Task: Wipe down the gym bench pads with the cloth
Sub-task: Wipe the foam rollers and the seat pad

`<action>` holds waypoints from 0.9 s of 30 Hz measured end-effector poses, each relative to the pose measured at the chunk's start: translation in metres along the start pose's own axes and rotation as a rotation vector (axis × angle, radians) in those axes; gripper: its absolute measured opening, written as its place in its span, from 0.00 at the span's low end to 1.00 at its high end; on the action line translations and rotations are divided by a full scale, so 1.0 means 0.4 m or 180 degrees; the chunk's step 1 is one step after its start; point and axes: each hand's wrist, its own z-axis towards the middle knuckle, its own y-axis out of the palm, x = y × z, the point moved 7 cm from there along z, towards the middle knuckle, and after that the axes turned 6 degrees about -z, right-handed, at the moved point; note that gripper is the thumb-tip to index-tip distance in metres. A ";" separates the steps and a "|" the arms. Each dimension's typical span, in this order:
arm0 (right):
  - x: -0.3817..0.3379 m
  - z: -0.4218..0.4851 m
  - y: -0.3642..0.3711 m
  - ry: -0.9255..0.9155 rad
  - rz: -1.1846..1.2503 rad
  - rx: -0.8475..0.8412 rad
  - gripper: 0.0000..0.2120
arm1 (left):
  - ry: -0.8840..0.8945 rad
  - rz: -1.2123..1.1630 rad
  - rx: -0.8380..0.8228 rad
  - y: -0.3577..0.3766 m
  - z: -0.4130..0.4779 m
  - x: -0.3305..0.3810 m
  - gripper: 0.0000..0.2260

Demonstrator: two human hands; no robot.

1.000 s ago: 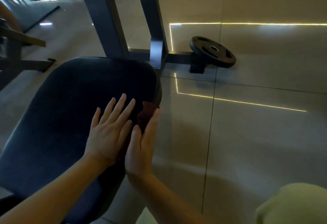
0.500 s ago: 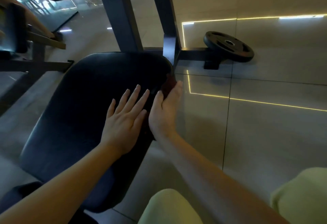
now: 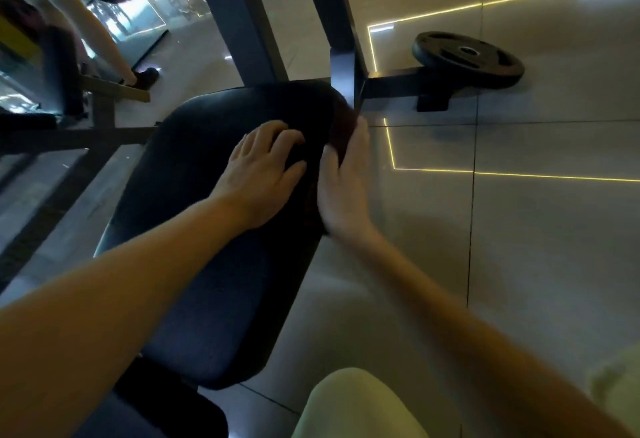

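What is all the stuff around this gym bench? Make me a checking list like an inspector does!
Surface: dark bench pad; light too dim to judge dirt.
Job's things: dark reddish cloth against the pad's right edge.
Clutter: weight plate by the frame's foot bar.
Hands: left hand rests on the pad top; right hand, blurred, presses the cloth to the pad's side.
Cables: nothing seen.
Surroundings: shiny tiled floor; frame posts; another person's leg, far left.

1 head-worn wide-angle view, looking forward and down, close over the bench pad, tiled floor beyond
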 end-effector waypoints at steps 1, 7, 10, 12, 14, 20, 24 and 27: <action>0.004 -0.034 0.005 0.0011 0.0044 -0.0019 0.30 | -0.0054 -0.0053 -0.0005 0.017 0.021 0.001 0.25; -0.014 0.071 -0.007 -0.0163 -0.0345 0.0087 0.22 | -0.0117 -0.0373 -0.0168 0.070 0.064 -0.024 0.31; -0.045 0.166 -0.013 -0.0140 -0.0753 -0.0230 0.12 | -0.0109 -0.0309 -0.0208 0.070 0.062 -0.018 0.33; -0.057 0.236 0.004 0.0029 -0.1263 -0.0777 0.08 | -0.0027 -0.0302 -0.0187 0.066 0.063 -0.016 0.33; -0.070 0.300 0.027 0.0258 -0.1560 -0.1328 0.08 | 0.0016 -0.0306 -0.0185 0.065 0.065 -0.021 0.33; -0.062 0.336 0.048 0.0988 -0.1098 -0.2165 0.15 | 0.0009 -0.0307 -0.0146 0.062 0.063 -0.018 0.32; -0.034 0.289 -0.002 0.0633 -0.0151 -0.1278 0.10 | -0.0042 -0.0325 -0.0158 0.059 0.065 -0.013 0.34; 0.002 0.158 -0.027 0.0118 0.0624 -0.0383 0.11 | -0.0035 -0.0308 -0.0147 0.061 0.065 -0.016 0.33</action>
